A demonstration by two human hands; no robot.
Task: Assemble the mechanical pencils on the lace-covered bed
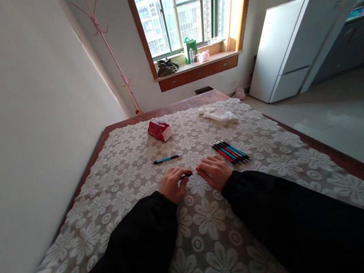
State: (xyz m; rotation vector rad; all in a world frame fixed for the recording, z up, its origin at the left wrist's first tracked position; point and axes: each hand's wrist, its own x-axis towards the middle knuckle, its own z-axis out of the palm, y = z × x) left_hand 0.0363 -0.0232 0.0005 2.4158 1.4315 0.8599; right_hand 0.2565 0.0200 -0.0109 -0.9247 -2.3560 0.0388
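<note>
Black sleeves come in from below, and both hands meet over the lace cloth point(209, 216). Left hand point(174, 184) is curled, fingers closed round one end of a pen point(190, 174); right hand point(214, 172) pinches the other end, fingertips bent down onto it. Only a short dark stretch of that pen shows, right in the gap between the two sets of fingers, with a touch of red at the right-hand side. Knuckles sit low, close to the cloth.

Just beyond the right fingers, a bundle of pens point(230, 151) lies side by side, red and teal barrels, near but not touching the hand. Ahead of the left fingers, a single teal pen point(166, 159) lies alone, crosswise. Farther out from the left hand sits a red tissue pack point(159, 130), and well beyond the right hand a crumpled white bag point(220, 114). Far off, a window point(181, 8) with clutter on its sill.
</note>
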